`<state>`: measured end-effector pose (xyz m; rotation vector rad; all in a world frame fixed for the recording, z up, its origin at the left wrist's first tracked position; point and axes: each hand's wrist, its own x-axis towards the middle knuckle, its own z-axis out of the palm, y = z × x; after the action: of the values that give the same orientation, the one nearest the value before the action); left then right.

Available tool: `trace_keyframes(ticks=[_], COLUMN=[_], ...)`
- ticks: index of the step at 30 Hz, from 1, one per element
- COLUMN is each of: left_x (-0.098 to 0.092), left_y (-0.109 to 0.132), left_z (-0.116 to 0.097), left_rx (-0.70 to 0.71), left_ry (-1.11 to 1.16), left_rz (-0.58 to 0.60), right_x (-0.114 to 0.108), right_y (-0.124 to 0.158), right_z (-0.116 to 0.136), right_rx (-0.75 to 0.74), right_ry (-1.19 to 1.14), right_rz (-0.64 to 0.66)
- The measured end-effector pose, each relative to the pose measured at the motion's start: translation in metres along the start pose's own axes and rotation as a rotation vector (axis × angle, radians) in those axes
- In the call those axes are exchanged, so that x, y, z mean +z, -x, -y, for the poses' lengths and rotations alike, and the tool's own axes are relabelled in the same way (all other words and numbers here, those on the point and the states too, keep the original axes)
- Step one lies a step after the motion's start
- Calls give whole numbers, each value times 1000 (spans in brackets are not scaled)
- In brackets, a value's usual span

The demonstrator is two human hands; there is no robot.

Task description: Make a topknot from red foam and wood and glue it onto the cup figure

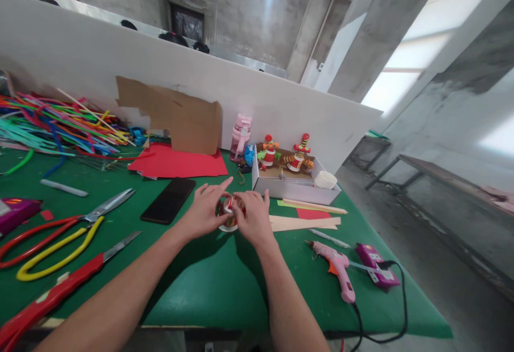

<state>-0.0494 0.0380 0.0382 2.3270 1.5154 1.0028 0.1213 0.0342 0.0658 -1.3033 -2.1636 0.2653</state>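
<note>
Between my two hands, near the middle of the green table, stands a small red and white paper cup [228, 222] with a pale rim at its base. My left hand [206, 207] grips its left side, thumb against it and index finger stretched out. From the right, my right hand [252, 215] closes on the same cup, its thumb near the top. The fingers hide much of the cup. A black phone [168, 201] lies left of my left hand, and pale wooden strips [305, 223] lie to the right of my right hand.
A white box [297, 189] holds two decorated figures behind my right hand. Glue gun [337, 269] and purple power block [376, 266] sit at right. Scissors [94, 215], a red-handled cutting tool [72, 285], red sheets [184, 165] and pipe cleaners [60, 127] are at left. A pink bottle [241, 138] stands behind.
</note>
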Motion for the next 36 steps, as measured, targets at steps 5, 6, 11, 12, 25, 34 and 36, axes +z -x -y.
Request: trace_keyframes(ticks=[5,6,11,12,25,34,36], left_x=[-1,-1,0,0,-2,-28,-30], left_y=[0,0,0,0,1,0,-1], left_z=[0,0,0,0,0,5,9], left_rx=[9,13,19,19,81,28,-6], left_ry=[1,-5,-17,-15,-23,29,6], left_rz=[3,4,-3,-4,-5,-247,-312], right_x=[1,1,0,0,2,-7,-9], right_y=[1,1,1,1,1,2,1], right_z=[-1,-1,-1,0,-7,-45,-52], right_rx=[-8,-11,-4,-1,-20,155,202], right_ry=[2,2,11,14,-8,-116,-143], right_rz=[-3,-4,6,10,-31,-296,-320])
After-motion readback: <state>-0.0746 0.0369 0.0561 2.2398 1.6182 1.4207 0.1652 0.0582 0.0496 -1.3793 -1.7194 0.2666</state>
